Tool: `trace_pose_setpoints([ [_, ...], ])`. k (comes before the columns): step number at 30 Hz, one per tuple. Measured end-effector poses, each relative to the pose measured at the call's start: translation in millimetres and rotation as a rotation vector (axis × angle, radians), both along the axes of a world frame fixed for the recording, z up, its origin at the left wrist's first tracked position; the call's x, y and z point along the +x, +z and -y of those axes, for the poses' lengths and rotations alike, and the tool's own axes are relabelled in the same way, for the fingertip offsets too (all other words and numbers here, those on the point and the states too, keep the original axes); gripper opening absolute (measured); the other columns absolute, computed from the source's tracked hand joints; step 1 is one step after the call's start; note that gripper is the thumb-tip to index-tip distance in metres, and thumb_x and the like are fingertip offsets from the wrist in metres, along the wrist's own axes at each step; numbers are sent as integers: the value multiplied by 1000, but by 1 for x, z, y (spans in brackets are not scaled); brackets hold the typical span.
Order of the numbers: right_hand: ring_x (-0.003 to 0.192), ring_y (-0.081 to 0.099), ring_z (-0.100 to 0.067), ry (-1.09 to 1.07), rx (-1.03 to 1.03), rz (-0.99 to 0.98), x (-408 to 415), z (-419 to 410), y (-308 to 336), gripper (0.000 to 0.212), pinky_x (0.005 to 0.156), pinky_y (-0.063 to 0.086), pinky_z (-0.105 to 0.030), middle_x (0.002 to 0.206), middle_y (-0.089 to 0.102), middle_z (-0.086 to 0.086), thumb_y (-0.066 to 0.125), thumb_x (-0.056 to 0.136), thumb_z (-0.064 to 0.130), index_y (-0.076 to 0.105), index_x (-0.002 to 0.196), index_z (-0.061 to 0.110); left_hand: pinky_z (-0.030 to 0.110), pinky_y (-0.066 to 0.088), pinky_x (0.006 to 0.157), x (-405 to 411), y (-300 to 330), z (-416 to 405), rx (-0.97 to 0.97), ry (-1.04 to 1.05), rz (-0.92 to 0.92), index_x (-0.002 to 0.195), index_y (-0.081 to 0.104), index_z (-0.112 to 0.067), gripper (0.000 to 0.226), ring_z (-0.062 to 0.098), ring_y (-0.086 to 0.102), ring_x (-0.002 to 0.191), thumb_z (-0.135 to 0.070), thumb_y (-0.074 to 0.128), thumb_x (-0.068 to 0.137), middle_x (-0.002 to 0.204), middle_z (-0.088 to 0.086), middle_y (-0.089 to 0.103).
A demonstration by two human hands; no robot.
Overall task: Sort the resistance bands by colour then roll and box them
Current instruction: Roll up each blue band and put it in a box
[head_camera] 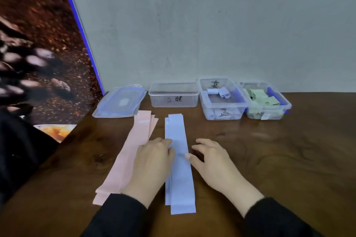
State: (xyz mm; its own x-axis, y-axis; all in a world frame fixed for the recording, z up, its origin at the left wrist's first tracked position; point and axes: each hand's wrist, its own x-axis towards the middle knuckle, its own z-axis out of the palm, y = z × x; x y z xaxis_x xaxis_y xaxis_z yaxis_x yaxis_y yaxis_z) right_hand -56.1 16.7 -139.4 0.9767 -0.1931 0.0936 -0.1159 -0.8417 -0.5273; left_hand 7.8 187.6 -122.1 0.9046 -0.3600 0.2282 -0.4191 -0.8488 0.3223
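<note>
1. Three clear boxes stand in a row along the counter's [269, 159] far edge, against the wall: the empty box [174, 94], the middle box [221, 100] holding rolled pale-blue bands, and the right box [266, 102] holding green bands.
2. One lid [120, 104] with blue clips lies flat left of the boxes.
3. Two flat stacks lie side by side mid-counter: pink bands [131, 156] and blue bands [180, 169]; the count in each is hard to tell.
4. Left hand [154, 158] lies over the pink stack, fingers relaxed, fingertips touching the blue stack's left edge.
5. Right hand [211, 157] rests on the counter just beside the blue stack, loosely curled, thumb touching its right edge.
6. Black marker writing on the boxes is unreadable.
</note>
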Motion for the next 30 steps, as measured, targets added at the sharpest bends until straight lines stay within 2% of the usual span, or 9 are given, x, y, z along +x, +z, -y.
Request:
trace_pose_setpoints([
  [5, 146, 33, -11, -12, -43, 18, -3, -19, -4, 50, 126, 15, -40, 156, 43, 11, 52, 99, 57, 59, 140, 31, 27, 40, 100, -4, -17, -4, 56, -80, 68, 131, 63, -31, 34, 10, 53, 118, -37, 48, 101, 134, -10, 57],
  [10, 133, 47, -11, -73, 46, 43, 1, -22, 2, 32, 121, 29, -42, 144, 54, 13, 64, 96, 45, 69, 124, 30, 25, 32, 106, -8, -16, -3, 30, -91, 135, 131, 64, -32, 34, 9, 49, 125, -40, 48, 102, 139, -11, 56],
  [13, 122, 52, -8, -98, 63, 69, 1, -25, 1, 24, 118, 32, -40, 129, 60, 16, 68, 94, 44, 69, 115, 32, 21, 34, 103, -8, -15, -2, -35, -122, 128, 129, 65, -30, 33, 7, 54, 118, -40, 51, 101, 133, -10, 60],
  [15, 110, 53, -3, -115, 86, 87, 1, -26, -1, 19, 118, 33, -39, 119, 64, 18, 68, 95, 41, 69, 112, 33, 20, 41, 99, -8, -16, -2, -108, -127, 94, 125, 68, -27, 30, 9, 60, 109, -35, 55, 100, 126, -8, 65],
  [18, 95, 59, -2, -149, 262, 111, 2, -25, 0, 7, 110, 42, -35, 99, 66, 21, 68, 95, 27, 67, 98, 33, 28, 50, 93, -8, -17, -2, -189, -147, 74, 121, 71, -21, 26, 13, 64, 99, -25, 58, 99, 117, -3, 70],
  [20, 87, 62, -7, -183, 413, 133, 2, -21, 1, 15, 83, 52, -24, 89, 67, 15, 68, 94, 17, 64, 90, 31, 32, 50, 95, -10, -16, -2, -198, -164, 79, 123, 70, -21, 28, 15, 64, 102, -21, 55, 100, 118, -3, 70],
  [22, 76, 61, -10, -213, 529, 147, -1, -17, 5, 20, 64, 48, -21, 83, 67, 6, 67, 93, 11, 63, 90, 30, 32, 48, 101, -10, -14, -2, -185, -183, 90, 129, 67, -22, 31, 15, 63, 110, -21, 52, 102, 124, -4, 69],
  [26, 65, 55, -12, -242, 689, 204, -7, -3, 17, 21, 61, 46, -27, 81, 68, 1, 65, 93, 8, 61, 99, 28, 23, 41, 104, -14, -9, -4, -159, -210, 94, 140, 56, -30, 38, 12, 58, 118, -27, 49, 103, 133, -9, 63],
  [30, 72, 54, -18, -336, 927, 180, -18, 18, 34, 16, 63, 46, -34, 86, 65, -1, 64, 94, 10, 67, 102, 23, 29, 33, 114, -17, -8, -1, -149, -320, 98, 151, 37, -38, 55, 7, 43, 132, -31, 56, 100, 147, -14, 48],
])
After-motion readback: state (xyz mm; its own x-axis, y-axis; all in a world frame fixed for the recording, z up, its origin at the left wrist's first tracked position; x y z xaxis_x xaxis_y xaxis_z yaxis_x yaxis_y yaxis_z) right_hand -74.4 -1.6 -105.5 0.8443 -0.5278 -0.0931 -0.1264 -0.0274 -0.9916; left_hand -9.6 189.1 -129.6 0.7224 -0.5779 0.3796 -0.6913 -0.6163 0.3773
